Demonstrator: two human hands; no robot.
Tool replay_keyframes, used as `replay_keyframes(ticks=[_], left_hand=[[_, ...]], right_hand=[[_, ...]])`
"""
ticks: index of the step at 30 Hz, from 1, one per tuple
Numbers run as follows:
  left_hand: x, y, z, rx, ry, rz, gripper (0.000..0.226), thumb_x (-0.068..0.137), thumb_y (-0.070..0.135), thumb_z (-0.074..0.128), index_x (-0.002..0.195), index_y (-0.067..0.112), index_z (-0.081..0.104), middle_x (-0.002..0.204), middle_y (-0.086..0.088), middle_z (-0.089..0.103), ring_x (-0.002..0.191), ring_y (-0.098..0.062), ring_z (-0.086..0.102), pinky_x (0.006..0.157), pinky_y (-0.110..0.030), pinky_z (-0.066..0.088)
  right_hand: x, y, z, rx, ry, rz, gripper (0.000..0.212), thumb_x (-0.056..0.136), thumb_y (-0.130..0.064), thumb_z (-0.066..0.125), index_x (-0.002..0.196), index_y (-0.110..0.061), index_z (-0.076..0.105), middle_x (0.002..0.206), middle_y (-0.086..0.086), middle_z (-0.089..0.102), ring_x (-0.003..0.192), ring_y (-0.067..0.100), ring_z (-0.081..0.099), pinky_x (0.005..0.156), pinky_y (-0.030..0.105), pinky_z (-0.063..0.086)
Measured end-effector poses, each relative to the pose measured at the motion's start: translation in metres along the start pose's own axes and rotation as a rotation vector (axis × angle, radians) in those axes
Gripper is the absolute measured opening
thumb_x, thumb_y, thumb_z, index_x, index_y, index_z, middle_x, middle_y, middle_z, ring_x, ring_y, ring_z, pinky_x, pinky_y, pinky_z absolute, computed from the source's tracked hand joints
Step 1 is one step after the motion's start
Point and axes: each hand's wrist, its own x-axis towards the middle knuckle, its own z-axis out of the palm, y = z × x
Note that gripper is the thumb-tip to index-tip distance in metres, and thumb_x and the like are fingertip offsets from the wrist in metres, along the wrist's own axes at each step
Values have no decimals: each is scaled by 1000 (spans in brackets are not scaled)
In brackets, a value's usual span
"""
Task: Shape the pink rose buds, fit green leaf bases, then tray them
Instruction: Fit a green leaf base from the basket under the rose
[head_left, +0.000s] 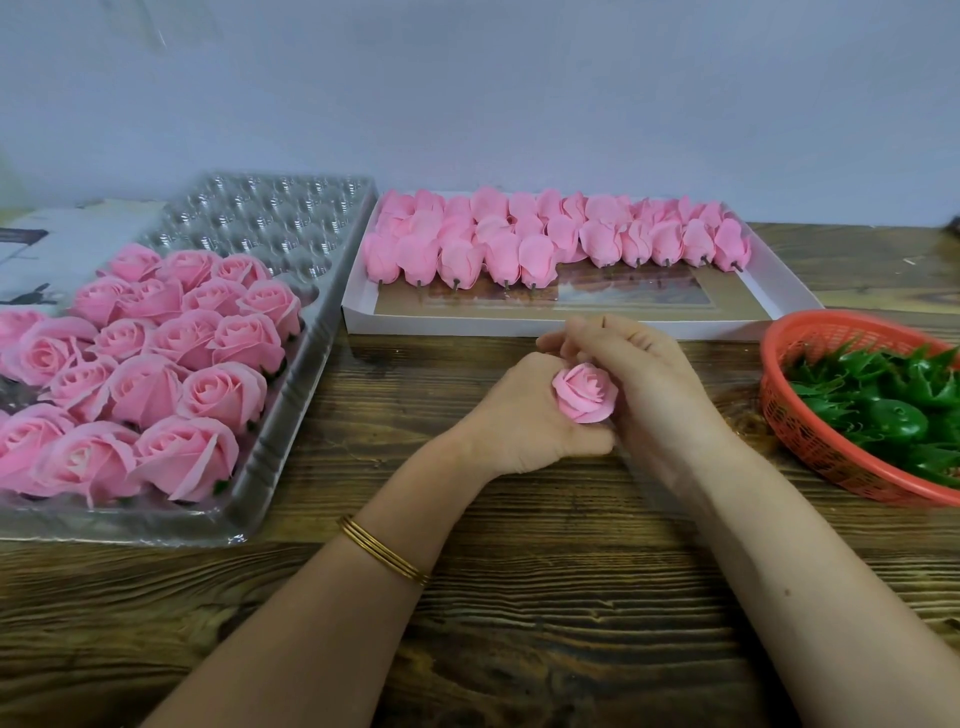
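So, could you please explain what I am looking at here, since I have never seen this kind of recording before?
No machine here: a camera worn on a person's head looks down at their bare hands. The left hand and right hand together hold one pink rose bud over a wooden table. On the left, a clear tray holds finished roses; behind, a white box holds unshaped buds; on the right, a red basket holds green leaf bases.

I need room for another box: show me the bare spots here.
Bare wood along the near edge, and between the clear tray and the left hand. The tray's far cells are empty. Crowded: its near cells, the white box's back half, the red basket.
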Motion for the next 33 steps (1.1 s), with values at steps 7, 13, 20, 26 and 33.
replay_keyframes(ticks=[7,13,20,26,33], left_hand=[[-2,5,-2,-42,-59,-18,20,74,-5,78,84,-11,61,78,-25,62,72,-22,57,69,-38,50],[-3,6,-3,-120,-37,-50,27,73,-9,78,64,11,62,64,4,61,68,-6,57,72,-27,48],[-2,3,-6,-191,77,-39,46,74,-10,75,52,28,62,57,14,60,61,-3,56,68,-21,48],[-2,1,-8,-228,203,-54,16,75,-4,77,87,5,73,86,-9,74,82,-15,67,77,-32,56],[-1,3,-7,-224,269,-82,19,73,-3,78,91,1,73,92,-17,73,85,-27,68,85,-44,55]], right_hand=[[1,-6,-8,-2,-105,74,8,71,-11,66,66,-6,62,94,15,67,87,16,65,76,30,49],[2,-4,-5,114,-109,129,7,75,-13,63,72,-6,62,85,13,66,77,18,65,63,25,54],[3,-4,-5,178,33,112,20,82,-26,63,73,-8,63,73,6,64,70,15,64,66,27,51],[4,2,-7,79,-45,51,34,71,-27,72,84,3,67,85,17,70,81,21,67,78,31,54],[4,0,-6,136,-47,64,46,75,-20,68,100,18,61,95,24,68,90,27,64,85,34,53]])
